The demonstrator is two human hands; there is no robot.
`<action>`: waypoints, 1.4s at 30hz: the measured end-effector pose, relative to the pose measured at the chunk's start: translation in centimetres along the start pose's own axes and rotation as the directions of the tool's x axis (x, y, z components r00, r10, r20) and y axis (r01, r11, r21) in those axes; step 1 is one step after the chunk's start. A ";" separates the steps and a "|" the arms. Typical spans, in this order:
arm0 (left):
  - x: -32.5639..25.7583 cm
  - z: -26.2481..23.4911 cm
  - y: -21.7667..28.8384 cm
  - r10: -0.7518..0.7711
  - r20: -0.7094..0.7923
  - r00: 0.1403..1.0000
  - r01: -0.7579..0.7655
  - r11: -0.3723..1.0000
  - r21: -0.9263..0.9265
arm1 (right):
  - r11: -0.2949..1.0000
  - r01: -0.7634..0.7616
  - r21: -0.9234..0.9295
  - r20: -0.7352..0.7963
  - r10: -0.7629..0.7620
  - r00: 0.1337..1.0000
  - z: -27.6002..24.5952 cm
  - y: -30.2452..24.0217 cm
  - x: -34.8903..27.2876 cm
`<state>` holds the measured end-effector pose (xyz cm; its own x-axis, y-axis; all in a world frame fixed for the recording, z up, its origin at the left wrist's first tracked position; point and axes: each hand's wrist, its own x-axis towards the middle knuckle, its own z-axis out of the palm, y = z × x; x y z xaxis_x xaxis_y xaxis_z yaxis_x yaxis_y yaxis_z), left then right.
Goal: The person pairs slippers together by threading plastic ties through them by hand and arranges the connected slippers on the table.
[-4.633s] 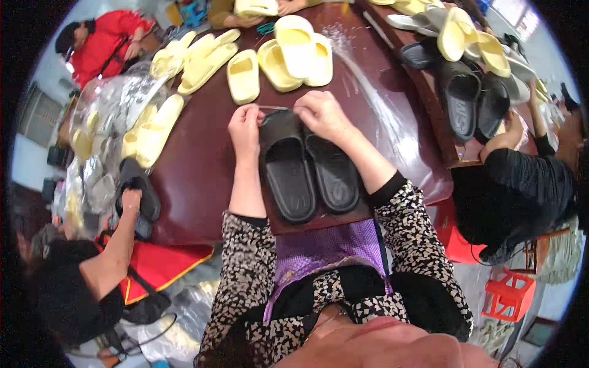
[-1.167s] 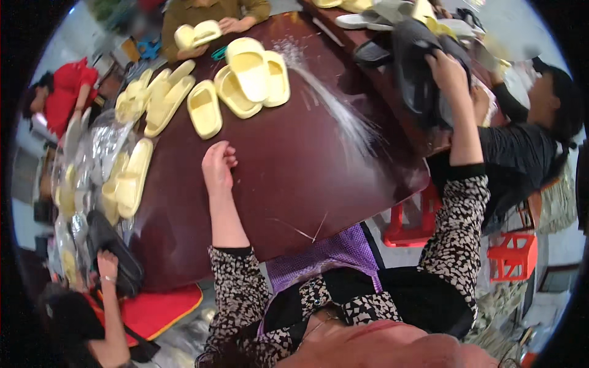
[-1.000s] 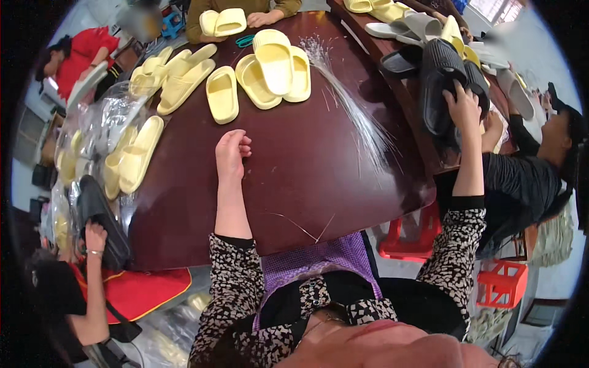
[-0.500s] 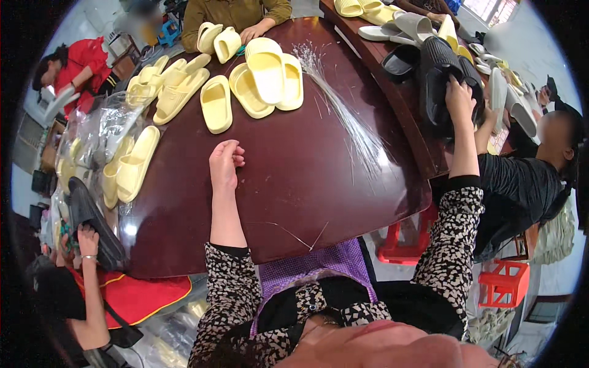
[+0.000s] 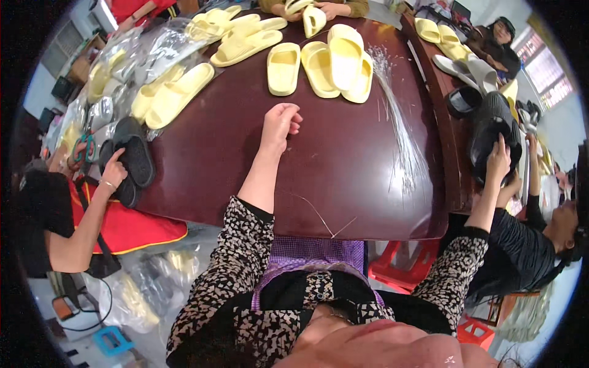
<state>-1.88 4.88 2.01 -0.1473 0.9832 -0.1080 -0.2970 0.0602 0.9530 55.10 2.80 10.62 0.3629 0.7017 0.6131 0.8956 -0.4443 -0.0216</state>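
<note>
My right hand (image 5: 498,161) reaches to the wooden ledge on the right and grips a black slipper (image 5: 488,144). Ridged black slipper uppers show just beyond my fingers. Over the dark red table (image 5: 343,178), my left hand (image 5: 281,127) hangs with its fingers curled in and nothing visible in them. Closest to it is a single yellow slipper (image 5: 283,69), lying sole down. Right of that, several yellow slippers (image 5: 345,58) lie partly stacked. A bundle of thin wire-like ties (image 5: 402,135) fans out along the table's right side.
More yellow slippers (image 5: 181,95) and clear plastic bags (image 5: 169,46) line the left edge. There a co-worker's hand (image 5: 113,168) touches black slippers (image 5: 135,153). Another person's hands (image 5: 331,11) hold yellow slippers across the table. A red stool (image 5: 402,267) stands below the right edge.
The view has swung, so the table's contents sit further right. My right hand stays at the black slippers and my left stays curled. The person opposite now lifts yellow slippers; the left co-worker's black slippers lie flatter.
</note>
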 end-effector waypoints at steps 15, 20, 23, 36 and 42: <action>-0.7 0.9 -0.9 -0.032 -0.031 0.999 0.030 0.997 -0.066 | 0.973 0.232 -0.007 -0.338 -0.221 0.915 -1.6 -8.4 -3.9; -0.4 0.4 -1.4 -0.022 -0.028 0.999 0.020 0.998 -0.063 | 0.822 0.443 0.357 -0.351 -0.321 0.880 -0.8 -13.7 -4.2; -0.2 -0.1 -1.0 0.003 -0.024 1.000 -0.004 0.998 -0.060 | 0.654 0.451 0.607 -0.227 -0.402 0.887 -0.2 -18.9 -4.4; 0.9 1.6 0.6 -0.013 -0.051 0.999 0.009 0.998 -0.069 | 0.331 -0.352 0.876 0.467 -0.392 0.792 6.9 -36.7 -3.8; 1.9 3.0 0.9 -0.003 -0.032 0.999 0.000 0.994 -0.108 | 0.411 -0.377 0.830 0.538 -0.414 0.734 6.6 -37.2 -1.8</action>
<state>0.39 7.29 3.49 -0.1760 0.9770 -0.1202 -0.3972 0.0412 0.9168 22.81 21.76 5.10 0.0346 0.9988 0.0339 0.4446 0.0150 -0.8956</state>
